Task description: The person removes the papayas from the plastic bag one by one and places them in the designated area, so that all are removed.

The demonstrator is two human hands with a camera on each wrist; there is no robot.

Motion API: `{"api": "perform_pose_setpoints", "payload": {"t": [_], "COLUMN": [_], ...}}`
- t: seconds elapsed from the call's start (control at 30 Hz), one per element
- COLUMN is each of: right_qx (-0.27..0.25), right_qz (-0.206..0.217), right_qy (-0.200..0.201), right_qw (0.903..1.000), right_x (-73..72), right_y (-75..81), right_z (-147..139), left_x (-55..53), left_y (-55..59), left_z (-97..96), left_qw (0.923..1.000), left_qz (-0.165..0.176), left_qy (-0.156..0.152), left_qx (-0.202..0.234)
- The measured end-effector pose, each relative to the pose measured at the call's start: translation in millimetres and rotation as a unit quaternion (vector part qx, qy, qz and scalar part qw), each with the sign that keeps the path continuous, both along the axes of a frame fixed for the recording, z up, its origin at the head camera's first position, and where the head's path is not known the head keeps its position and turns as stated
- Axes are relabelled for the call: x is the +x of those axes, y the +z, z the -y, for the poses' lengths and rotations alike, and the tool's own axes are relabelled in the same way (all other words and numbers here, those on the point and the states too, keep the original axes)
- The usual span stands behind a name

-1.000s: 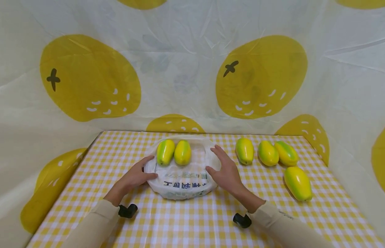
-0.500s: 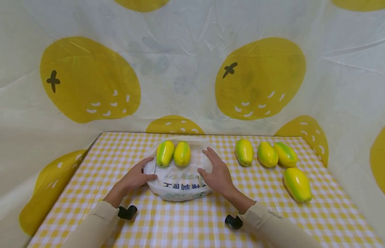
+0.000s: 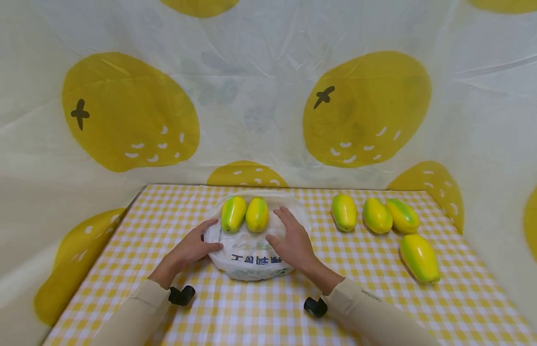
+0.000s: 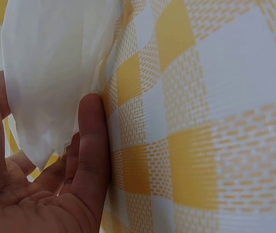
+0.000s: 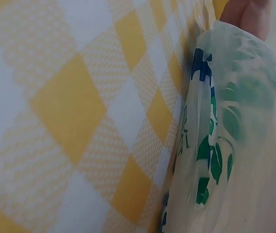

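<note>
A white plastic bag (image 3: pixel 240 269) lies with its mouth spread wide, dark printed characters along its near part. Inside, at the far left, two yellow-green papayas (image 3: pixel 233 214) sit side by side. My left hand (image 3: pixel 191 247) is at the bag's left rim, thumb and forefinger apart over the edge; in the left wrist view the bag's wall (image 4: pixel 50 73) stands between the thumb side and the loosely extended fingers. My right hand (image 3: pixel 294 244) reaches over the bag's right side, fingers spread, right of the papayas. In the right wrist view, bag plastic (image 5: pixel 240 145) covers most of that hand.
Several more papayas (image 3: pixel 344 213) rest to the right of the bag, the nearest one (image 3: pixel 419 258) closest to the table's right side. A yellow checked cloth (image 3: pixel 251 317) covers the table. Behind it hangs a pale sheet (image 3: pixel 251 96) printed with large yellow fruit.
My right hand has moved left from the bag's right rim to over its mouth, and the right rim now shows behind it. The left hand and the papayas keep their places.
</note>
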State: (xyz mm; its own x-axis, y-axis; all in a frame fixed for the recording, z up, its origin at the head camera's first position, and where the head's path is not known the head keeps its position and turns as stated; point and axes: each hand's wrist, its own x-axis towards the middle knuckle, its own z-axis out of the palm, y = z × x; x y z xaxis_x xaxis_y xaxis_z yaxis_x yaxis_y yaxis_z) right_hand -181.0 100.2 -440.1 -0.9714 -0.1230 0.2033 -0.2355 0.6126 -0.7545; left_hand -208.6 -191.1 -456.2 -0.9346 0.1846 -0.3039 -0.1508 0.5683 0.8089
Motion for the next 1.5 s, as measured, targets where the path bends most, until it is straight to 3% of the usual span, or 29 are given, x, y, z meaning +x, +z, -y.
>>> {"api": "perform_pose_setpoints", "payload": {"t": [0.2,0.5,0.63,0.87,1.5], "right_qx": [-0.007,-0.006,-0.011,-0.011,-0.023], "right_qz": [0.032,0.035,0.049,0.054,0.076], "right_qy": [0.007,0.001,-0.004,0.005,-0.021], "right_qw": [0.9994,0.9994,0.9987,0.9985,0.9966], "right_x": [-7.4,-14.4,-20.7,-26.6,-48.9], "right_y": [-1.6,1.9,-1.4,-5.0,-20.1], "right_z": [11.0,22.4,26.6,35.7,54.5], "left_x": [0.8,0.2,-1.2,0.8,2.9], "left_y": [1.4,1.0,1.4,2.3,1.8], "left_z": [1.8,0.2,-1.6,-2.5,0.3], "left_qw": [1.0,1.0,0.9999,1.0,0.9999], "left_qz": [0.004,0.006,0.007,0.003,-0.013], "left_qy": [0.007,0.003,0.011,0.004,-0.006], "left_qx": [0.002,0.004,0.003,-0.003,0.007]}}
